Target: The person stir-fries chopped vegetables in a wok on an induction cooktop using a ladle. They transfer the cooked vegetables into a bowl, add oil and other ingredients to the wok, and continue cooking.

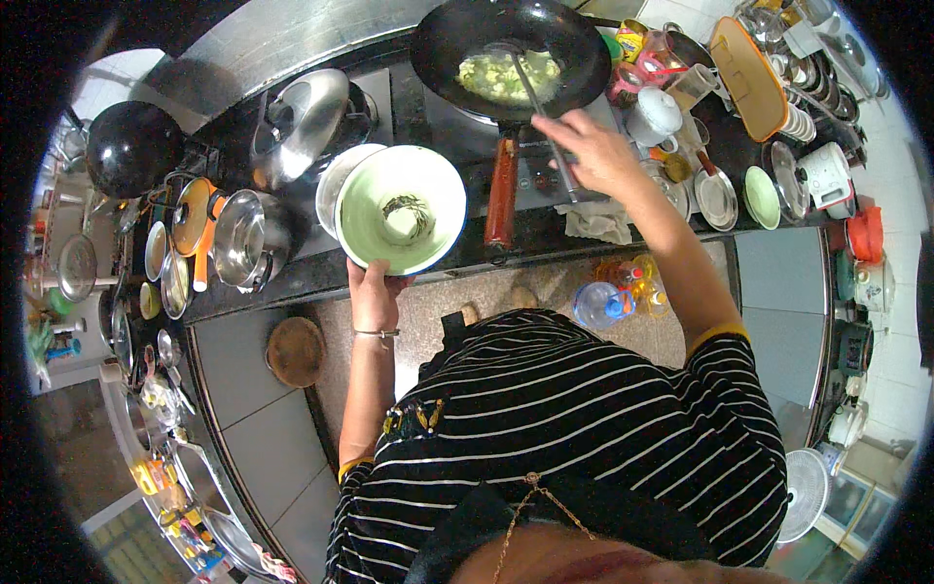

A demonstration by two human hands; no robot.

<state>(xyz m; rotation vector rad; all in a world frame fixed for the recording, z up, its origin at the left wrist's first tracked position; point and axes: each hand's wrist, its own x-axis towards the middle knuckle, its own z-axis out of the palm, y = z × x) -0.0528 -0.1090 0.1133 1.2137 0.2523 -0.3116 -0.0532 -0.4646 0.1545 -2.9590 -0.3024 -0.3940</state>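
My left hand (pixel 376 296) grips the lower rim of a pale green enamel bowl (pixel 365 193) with a dark blue edge. The bowl is tilted, and a dark pattern marks its bottom. My right hand (pixel 595 155) holds the long metal handle of a cooking utensil (pixel 536 98), whose head dips into the black wok (pixel 438 69). Pale green and yellowish chopped food (pixel 503 77) lies there in some liquid. A reddish-brown wooden handle (pixel 501 193) points from the wok towards me. Behind the green bowl sits another white bowl (pixel 332 175), partly hidden.
Left on the black counter are a steel pot (pixel 244 237) and a domed metal lid (pixel 310 120). A white lidded jar (pixel 654 117), a crumpled cloth (pixel 598 221) and an orange-rimmed tray (pixel 751 80) stand at right. Bottles (pixel 602 303) and a round wooden block (pixel 295 352) are below.
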